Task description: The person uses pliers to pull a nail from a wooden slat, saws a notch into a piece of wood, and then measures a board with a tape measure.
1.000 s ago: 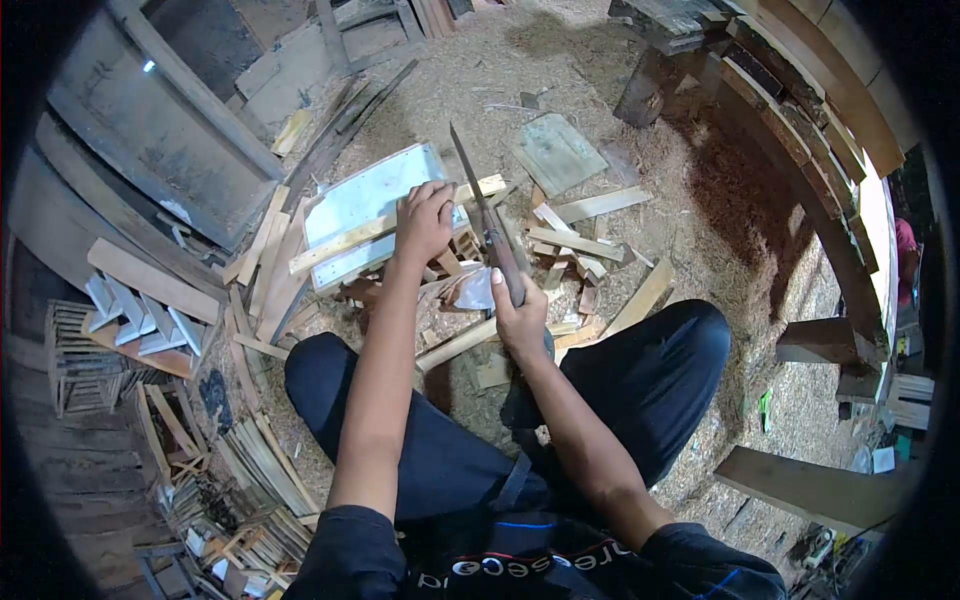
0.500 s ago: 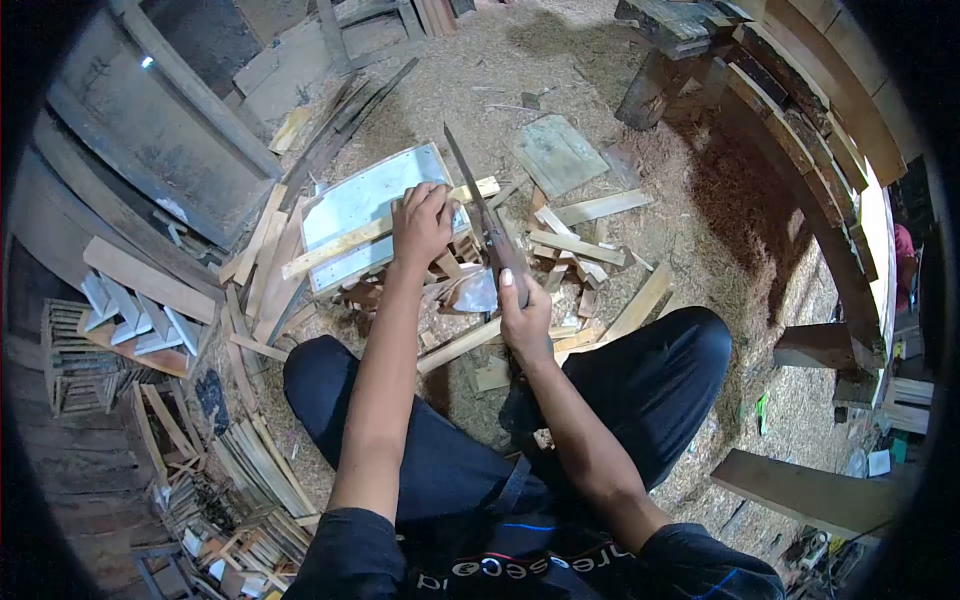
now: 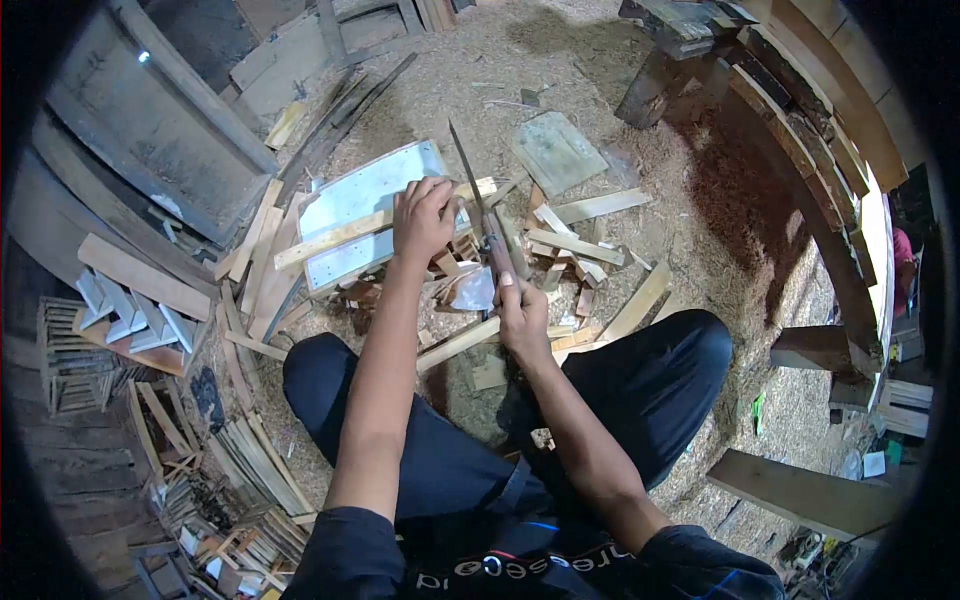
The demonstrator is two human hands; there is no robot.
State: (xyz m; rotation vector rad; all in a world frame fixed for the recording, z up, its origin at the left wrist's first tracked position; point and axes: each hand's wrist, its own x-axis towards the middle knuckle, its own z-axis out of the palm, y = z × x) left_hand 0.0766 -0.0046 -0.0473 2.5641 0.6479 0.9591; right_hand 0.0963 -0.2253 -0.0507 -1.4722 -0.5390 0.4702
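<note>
My left hand is wrapped over a narrow wooden strip and presses it on a pale, white-topped board. The strip lies across the board, and its right end sticks out past the board's edge. My right hand grips the wooden handle of a saw. The saw's dark, thin blade points up and away from me, crossing the strip near its right end. Whether the teeth touch the wood cannot be made out. Under and beside the board lie small wood offcuts and a clear plastic bag.
A greenish flat panel lies on the sawdust-covered floor beyond the offcuts. Stacked curved timber stands at the right. White-edged slats and bundles of sticks are at the left. Part of a person in red shows far right.
The strip under my left hand has shifted slightly left. The saw and my right hand have moved a little, with the blade now steeper on the image.
</note>
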